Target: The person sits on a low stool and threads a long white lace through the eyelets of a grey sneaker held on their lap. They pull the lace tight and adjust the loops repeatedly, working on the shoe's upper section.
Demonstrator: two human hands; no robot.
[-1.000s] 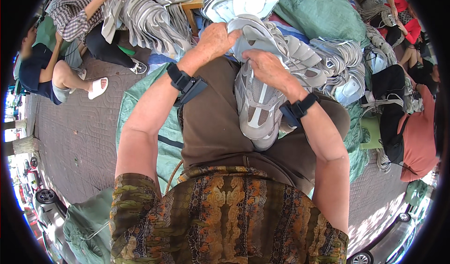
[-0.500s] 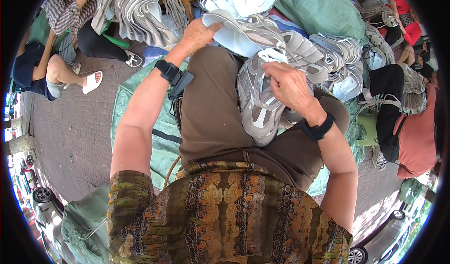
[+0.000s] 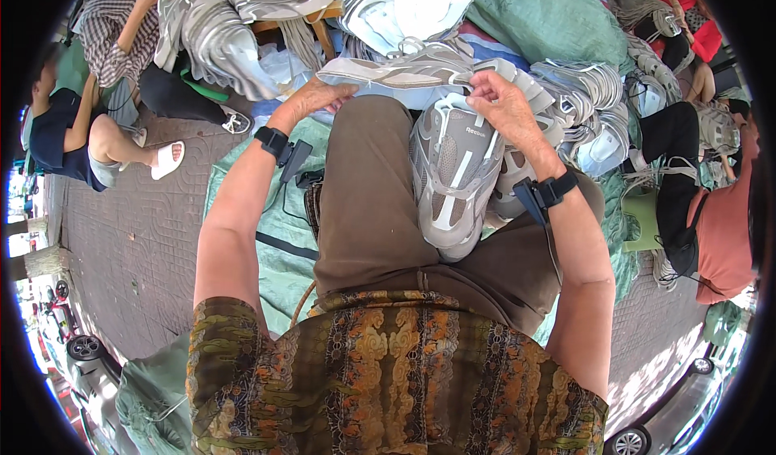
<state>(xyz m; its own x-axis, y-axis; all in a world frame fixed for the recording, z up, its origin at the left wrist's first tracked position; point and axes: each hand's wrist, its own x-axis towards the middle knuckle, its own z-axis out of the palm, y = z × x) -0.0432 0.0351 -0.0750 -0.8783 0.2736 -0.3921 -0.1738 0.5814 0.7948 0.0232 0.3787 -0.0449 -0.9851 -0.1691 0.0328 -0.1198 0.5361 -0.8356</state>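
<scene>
A grey and white flat shoe upper stretches between my two hands above my knees, its pale lining hanging below the edge. My left hand pinches its left end. At its other end, my right hand has thumb and fingers closed on the edge, just above a shaped sneaker upper. That grey upper rests between my thighs, toe toward me, with its tongue showing and no laces across it. Part of another similar grey upper lies beside it, below my right wrist.
Stacks of flat shoe uppers lie ahead on the left, with more bundles at right. Behind them bulges a green sack. A green sheet covers the ground. People sit on both sides, one in white slides.
The flat upper has come down and is now spread level between both hands. My right hand has moved up from the shaped upper's opening to the flat upper's right end.
</scene>
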